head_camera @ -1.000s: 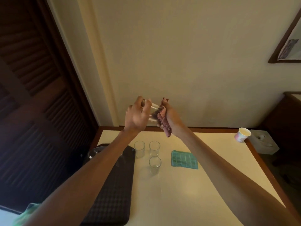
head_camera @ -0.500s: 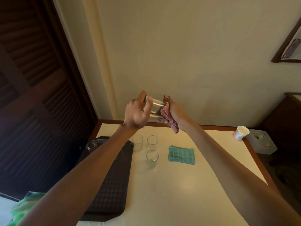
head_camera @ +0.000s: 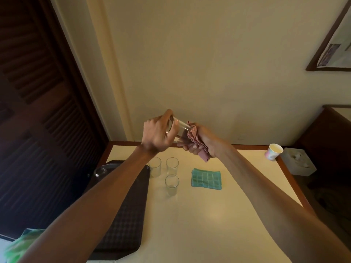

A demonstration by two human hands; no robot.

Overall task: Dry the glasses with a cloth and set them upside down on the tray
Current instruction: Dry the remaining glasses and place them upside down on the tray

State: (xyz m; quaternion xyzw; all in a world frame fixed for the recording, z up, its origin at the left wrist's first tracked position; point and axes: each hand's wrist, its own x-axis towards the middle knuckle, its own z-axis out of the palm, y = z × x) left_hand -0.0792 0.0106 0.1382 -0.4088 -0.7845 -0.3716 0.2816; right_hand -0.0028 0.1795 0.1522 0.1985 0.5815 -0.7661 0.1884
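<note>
- tray (head_camera: pixel 121 221): dark, lower left of frame, on the left edge of the table (head_camera: pixel 209 224). One small glass (head_camera: pixel 99 171) sits at its far corner; can't tell if it's inverted.
- three upright glasses (head_camera: pixel 154 167) (head_camera: pixel 172 166) (head_camera: pixel 171 185): centre frame, on the table just right of the tray, mouths up, not dried yet by the look of it.
- left hand (head_camera: pixel 157 133): raised, centre frame, fingers curled round the base end of the held glass (head_camera: pixel 177 128).
- held glass: clear plain tumbler. Long axis is roughly horizontal, base left, mouth right.
- Key relation: the tray lies down-left of both hands, and the left hand is nearer and already has the glass. My read: it needs about a quarter turn to mouth-down, then a drop down-left.
- pink cloth (head_camera: pixel 195 141): bunched at the glass mouth; how far inside it goes is unclear.
- right hand (head_camera: pixel 207 143): clenched round the pink cloth, pressing it to the mouth end.
- teal cloth (head_camera: pixel 206 179): folded flat, right of the glasses, unused.
- paper cup (head_camera: pixel 274 151): far right table corner, well apart.
</note>
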